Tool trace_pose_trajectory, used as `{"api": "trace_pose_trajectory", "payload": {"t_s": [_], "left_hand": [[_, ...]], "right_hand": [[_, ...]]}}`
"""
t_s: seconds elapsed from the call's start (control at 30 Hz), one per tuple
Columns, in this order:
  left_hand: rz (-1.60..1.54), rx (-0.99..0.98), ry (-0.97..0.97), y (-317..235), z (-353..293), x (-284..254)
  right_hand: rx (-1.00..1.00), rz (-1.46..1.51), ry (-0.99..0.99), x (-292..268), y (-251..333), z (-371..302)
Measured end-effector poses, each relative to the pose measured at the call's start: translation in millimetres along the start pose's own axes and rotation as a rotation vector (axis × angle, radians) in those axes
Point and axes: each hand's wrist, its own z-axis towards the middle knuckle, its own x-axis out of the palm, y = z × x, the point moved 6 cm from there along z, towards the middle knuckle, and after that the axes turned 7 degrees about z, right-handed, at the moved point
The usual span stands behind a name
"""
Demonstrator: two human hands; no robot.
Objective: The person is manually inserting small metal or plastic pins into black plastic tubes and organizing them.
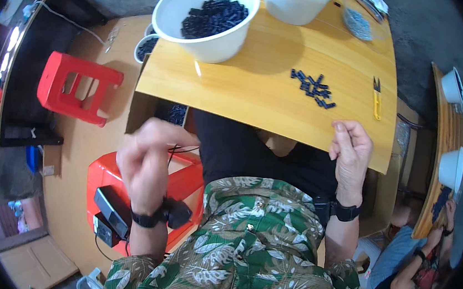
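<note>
My right hand (351, 156) is at the table's near edge, thumb and fingers drawn together. Anything held between them is too small or hidden to make out. A loose pile of small black plastic pieces (314, 89) lies on the table just beyond it. To its upper right rest yellow-handled thread snips (377, 98), points facing away. My left hand (150, 147) is off the table on the left, blurred, its fingers toward my lap and partly hidden. Close beyond it is an open cardboard box (140, 114) with more black pieces (172, 112).
Two white tubs of black pieces, a near one (169, 10) and a farther one (289, 8), stand on the wooden table (236, 92). A clear dish (359, 24) holds small metallic parts. Red stools (81, 85) are at left. Another person (408, 273) works at a right-hand bench.
</note>
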Motion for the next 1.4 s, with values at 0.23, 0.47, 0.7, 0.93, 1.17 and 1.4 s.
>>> {"api": "trace_pose_trajectory", "payload": {"t_s": [0.23,0.47,0.7,0.93,1.17,1.4], "left_hand": [[-0.759,0.330,0.609,-101.4,-6.5,93.4],[-0.949,0.318,0.493,-100.6,-9.2,102.5],[-0.980,0.272,0.413,-100.1,-15.3,97.5],[-0.954,0.418,0.398,-93.6,-26.2,92.2],[-0.885,0.312,0.481,-101.2,-12.3,101.6],[-0.535,0.188,0.747,-42.1,-3.4,107.5]], "right_hand": [[-0.126,-0.208,0.060,16.8,15.5,8.9],[-0.468,-0.761,0.049,63.4,38.5,37.5],[-0.543,-1.044,0.104,95.9,26.2,56.7],[-0.620,-1.094,0.155,101.5,13.8,60.5],[-0.678,-1.095,0.175,101.9,16.6,45.6],[-0.847,-1.262,0.225,100.8,15.0,32.1]]}}
